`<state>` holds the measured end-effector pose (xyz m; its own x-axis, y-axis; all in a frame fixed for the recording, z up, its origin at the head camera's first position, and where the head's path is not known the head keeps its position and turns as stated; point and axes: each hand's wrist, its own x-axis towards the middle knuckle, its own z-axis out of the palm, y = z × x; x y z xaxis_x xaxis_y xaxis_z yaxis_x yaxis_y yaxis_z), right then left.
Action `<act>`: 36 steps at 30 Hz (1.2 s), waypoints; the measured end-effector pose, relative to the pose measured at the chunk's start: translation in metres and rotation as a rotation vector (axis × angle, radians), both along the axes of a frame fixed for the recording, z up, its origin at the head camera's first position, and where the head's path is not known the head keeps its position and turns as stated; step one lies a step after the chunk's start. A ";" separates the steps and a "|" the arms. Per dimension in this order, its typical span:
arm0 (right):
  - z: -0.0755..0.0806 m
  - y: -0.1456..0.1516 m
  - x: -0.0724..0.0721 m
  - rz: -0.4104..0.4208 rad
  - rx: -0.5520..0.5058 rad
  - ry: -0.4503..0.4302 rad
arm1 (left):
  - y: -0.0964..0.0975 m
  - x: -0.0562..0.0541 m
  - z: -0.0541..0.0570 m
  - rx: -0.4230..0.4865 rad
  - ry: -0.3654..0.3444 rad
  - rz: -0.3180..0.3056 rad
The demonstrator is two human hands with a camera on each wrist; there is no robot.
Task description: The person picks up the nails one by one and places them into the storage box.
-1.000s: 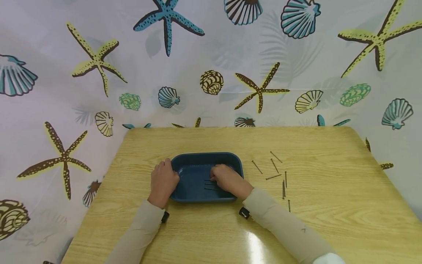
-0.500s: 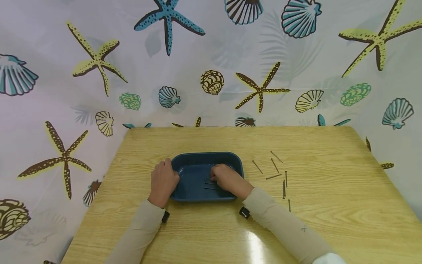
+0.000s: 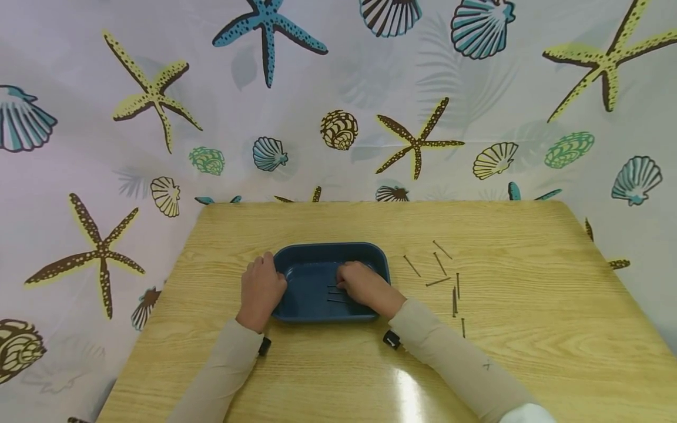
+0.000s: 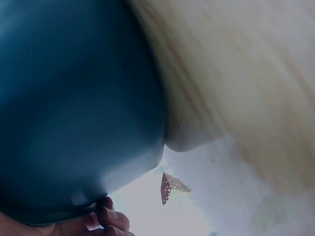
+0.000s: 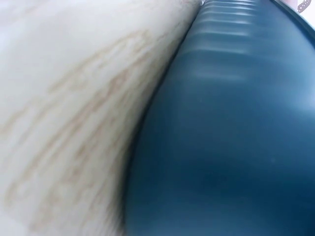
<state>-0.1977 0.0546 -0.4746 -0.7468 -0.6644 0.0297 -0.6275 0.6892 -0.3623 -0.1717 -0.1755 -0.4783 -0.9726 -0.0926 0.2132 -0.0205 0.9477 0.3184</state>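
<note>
A dark blue rectangular tray (image 3: 307, 294) sits on the wooden table. My left hand (image 3: 262, 289) grips its left rim, and in the left wrist view the fingers (image 4: 113, 219) curl over the edge. Over the right half of the tray, my right hand (image 3: 365, 285) reaches inside with curled fingers. Its fingertips pinch at the uppermost of three thin nails, which lie side by side, pointing left and right, on the tray floor; the lowest nail (image 3: 337, 302) is partly covered by the hand. The right wrist view shows only the tray's outer wall (image 5: 221, 137) and the table.
To the right of the tray several loose nails lie scattered on the table (image 3: 529, 264), among them a slanted nail (image 3: 412, 265) near the tray and a lone nail (image 3: 463, 328) nearer the front. A curtain (image 3: 296, 111) printed with shells and starfish hangs behind the table.
</note>
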 end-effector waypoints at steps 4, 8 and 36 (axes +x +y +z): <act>0.003 0.001 0.001 -0.014 0.000 -0.034 | -0.001 -0.001 -0.002 -0.007 -0.008 -0.001; 0.005 0.001 0.001 -0.018 -0.002 -0.042 | -0.001 -0.002 -0.001 -0.008 -0.004 -0.005; 0.010 0.007 0.004 -0.059 -0.175 0.310 | 0.000 0.000 0.000 0.002 -0.057 0.004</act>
<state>-0.1937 0.0617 -0.4644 -0.7213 -0.5851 0.3708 -0.6872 0.6717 -0.2768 -0.1718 -0.1750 -0.4779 -0.9829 -0.0966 0.1568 -0.0422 0.9469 0.3188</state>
